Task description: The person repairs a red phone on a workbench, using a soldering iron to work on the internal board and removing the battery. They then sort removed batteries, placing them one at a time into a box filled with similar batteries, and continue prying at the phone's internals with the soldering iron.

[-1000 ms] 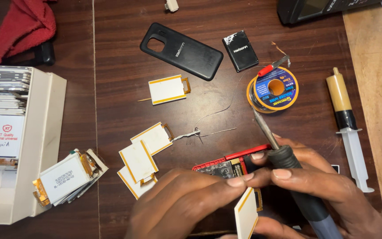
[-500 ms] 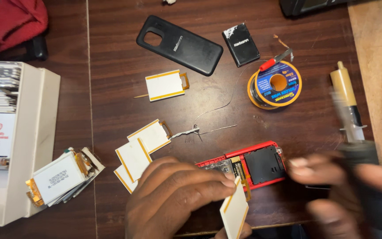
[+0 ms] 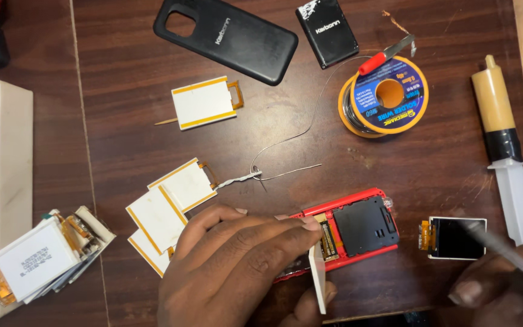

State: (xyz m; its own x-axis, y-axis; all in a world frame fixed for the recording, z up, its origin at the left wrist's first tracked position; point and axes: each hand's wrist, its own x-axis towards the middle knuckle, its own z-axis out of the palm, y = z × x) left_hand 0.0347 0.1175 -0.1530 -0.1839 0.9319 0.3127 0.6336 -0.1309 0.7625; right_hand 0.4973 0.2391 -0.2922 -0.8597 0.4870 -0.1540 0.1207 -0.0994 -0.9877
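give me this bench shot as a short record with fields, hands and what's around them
left hand: rests on the red phone frame, pinching a small white screen panel upright on edge
right hand: grips a blurred soldering iron
beside iron tip: loose dark display
further back: solder spool, syringe, black back cover
surface: dark wooden table

Dark brown wooden table [image 3: 122, 139], scratched. On it: black phone cover [image 3: 225, 37], wire spool [image 3: 384, 95], syringe [image 3: 503, 151], small white screens [image 3: 171, 203], red phone [image 3: 352, 233], maybe open.
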